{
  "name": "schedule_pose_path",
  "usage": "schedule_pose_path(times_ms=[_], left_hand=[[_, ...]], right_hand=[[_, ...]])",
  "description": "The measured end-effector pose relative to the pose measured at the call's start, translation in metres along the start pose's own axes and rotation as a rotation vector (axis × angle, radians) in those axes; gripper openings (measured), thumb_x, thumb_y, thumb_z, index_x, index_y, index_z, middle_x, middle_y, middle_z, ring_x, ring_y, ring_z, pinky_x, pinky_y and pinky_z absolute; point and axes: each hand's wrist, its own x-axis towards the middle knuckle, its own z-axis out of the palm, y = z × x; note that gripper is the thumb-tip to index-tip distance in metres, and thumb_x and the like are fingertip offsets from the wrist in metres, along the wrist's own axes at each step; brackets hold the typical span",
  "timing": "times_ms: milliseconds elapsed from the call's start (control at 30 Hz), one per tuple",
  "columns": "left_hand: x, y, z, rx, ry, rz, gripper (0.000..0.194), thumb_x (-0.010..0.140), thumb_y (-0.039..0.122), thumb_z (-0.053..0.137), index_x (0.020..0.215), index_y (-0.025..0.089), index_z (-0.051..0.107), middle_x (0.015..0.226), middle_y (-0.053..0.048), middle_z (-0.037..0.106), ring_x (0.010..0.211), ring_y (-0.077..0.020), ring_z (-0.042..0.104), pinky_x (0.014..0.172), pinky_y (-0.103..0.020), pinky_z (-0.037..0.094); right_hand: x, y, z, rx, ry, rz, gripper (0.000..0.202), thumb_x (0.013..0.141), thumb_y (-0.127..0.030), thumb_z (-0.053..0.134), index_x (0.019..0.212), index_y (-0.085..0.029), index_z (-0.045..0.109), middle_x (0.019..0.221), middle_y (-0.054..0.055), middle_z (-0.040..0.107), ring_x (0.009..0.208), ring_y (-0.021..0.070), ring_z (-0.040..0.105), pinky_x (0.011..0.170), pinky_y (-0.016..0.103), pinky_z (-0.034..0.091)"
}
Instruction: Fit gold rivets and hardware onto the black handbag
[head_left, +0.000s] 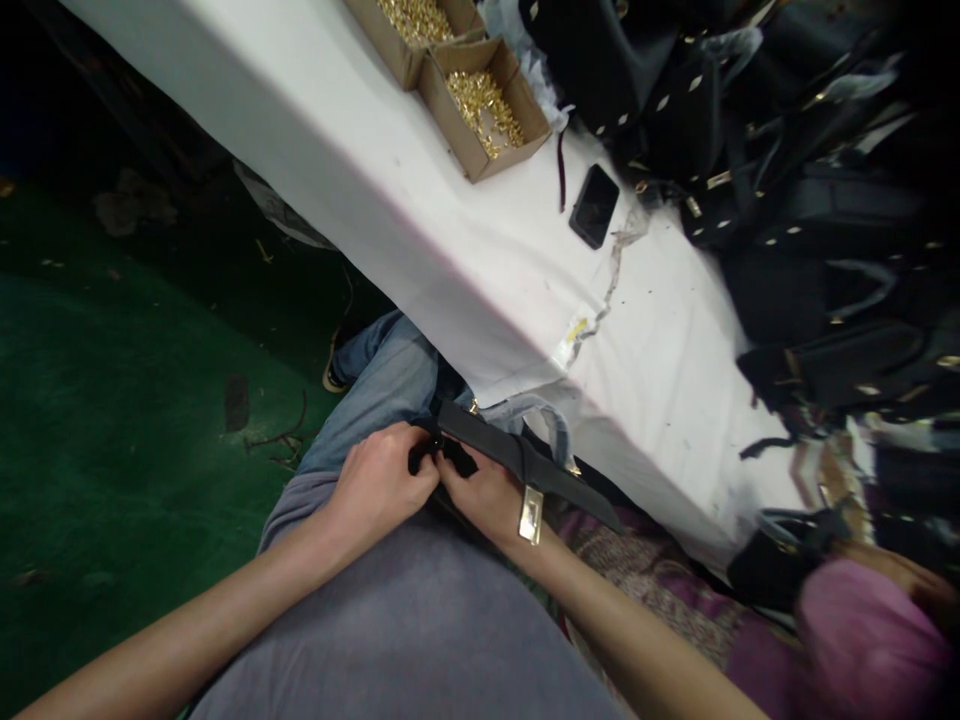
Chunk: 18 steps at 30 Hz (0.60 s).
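Note:
A black handbag (487, 440) rests tilted across my lap, by the table's edge. Its strap ends in a gold metal clasp (531, 515), which hangs over my right wrist. One handle (559, 425) is wrapped in clear plastic. My left hand (386, 470) is closed, thumb and fingers pinching at the bag's near left end. Close against it, my right hand (480, 490) also grips the bag there, its fingers partly covered by the black material. A small dark part sits between the fingertips, too small to name.
On the white-covered table (480, 270) stand cardboard boxes (480, 170) of small gold fittings. A phone (595, 207) lies nearby. Many black bags (817, 260) are piled on the right. A person in a pink head covering (862, 630) sits at lower right. The floor (112, 400) is green.

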Motion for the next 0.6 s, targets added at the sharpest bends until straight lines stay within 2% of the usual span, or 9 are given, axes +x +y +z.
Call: schedule_pose_path(times_ms=[167, 333, 467, 600], left_hand=[[-0.01, 0.0, 0.008, 0.065, 0.096, 0.025, 0.025, 0.094, 0.022, 0.066, 0.117, 0.026, 0.073, 0.12, -0.006, 0.075, 0.114, -0.0282, 0.071, 0.097, -0.037, 0.056], [-0.015, 0.009, 0.008, 0.132, 0.073, 0.029, 0.037, 0.09, 0.018, 0.066, 0.126, 0.026, 0.065, 0.126, -0.007, 0.074, 0.114, -0.0296, 0.073, 0.095, -0.04, 0.058], [-0.01, 0.016, 0.01, 0.27, 0.062, 0.043, 0.032, 0.09, 0.016, 0.061, 0.121, 0.024, 0.065, 0.118, -0.008, 0.078, 0.105, -0.0326, 0.076, 0.083, -0.043, 0.057], [0.004, 0.015, 0.017, 0.418, 0.059, 0.094, 0.027, 0.089, 0.008, 0.055, 0.111, 0.016, 0.067, 0.103, -0.013, 0.079, 0.092, -0.0332, 0.077, 0.083, -0.044, 0.057]], right_hand=[[0.002, -0.001, 0.004, 0.037, 0.079, 0.113, 0.034, 0.092, -0.038, 0.072, 0.121, -0.023, 0.082, 0.12, 0.01, 0.082, 0.118, 0.0377, 0.076, 0.115, 0.058, 0.057], [0.005, -0.001, -0.001, 0.123, 0.077, 0.122, 0.03, 0.093, -0.036, 0.071, 0.119, -0.025, 0.08, 0.12, 0.009, 0.082, 0.115, 0.0354, 0.076, 0.115, 0.058, 0.057], [0.015, -0.001, -0.009, 0.209, 0.023, 0.079, 0.026, 0.094, -0.031, 0.068, 0.117, -0.025, 0.078, 0.122, 0.007, 0.08, 0.119, 0.0322, 0.073, 0.12, 0.056, 0.051], [0.03, 0.001, -0.013, 0.266, -0.01, -0.012, 0.024, 0.095, -0.024, 0.065, 0.116, -0.024, 0.077, 0.118, 0.006, 0.079, 0.116, 0.0288, 0.072, 0.117, 0.05, 0.052]])
